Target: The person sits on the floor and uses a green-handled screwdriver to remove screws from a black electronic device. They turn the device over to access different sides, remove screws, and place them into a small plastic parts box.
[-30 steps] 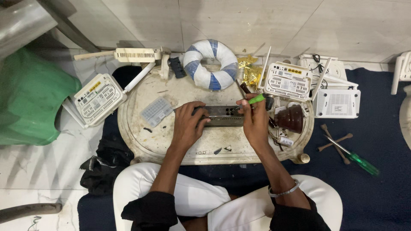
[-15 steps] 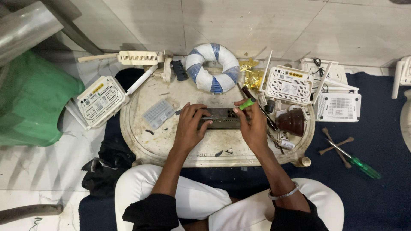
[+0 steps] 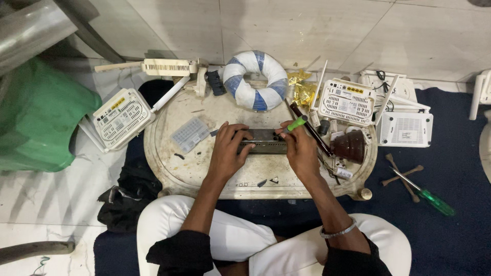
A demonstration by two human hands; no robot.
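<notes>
Pale floor tiles surround a round, worn surface (image 3: 169, 168) where a dark oblong device (image 3: 263, 141) lies at the middle. Left hand (image 3: 227, 151) grips its left end, fingers clamped on it; right hand (image 3: 300, 151) is closed around a green-handled screwdriver (image 3: 296, 124) at its right end. White routers (image 3: 348, 102) sit far right.

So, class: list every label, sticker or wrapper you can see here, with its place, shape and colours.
Yellow label: small strip on the white router left of the tray.
Yellow label: strip on the white router, upper right.
Gold wrappers: crumpled, beside the blue-white ring.
</notes>
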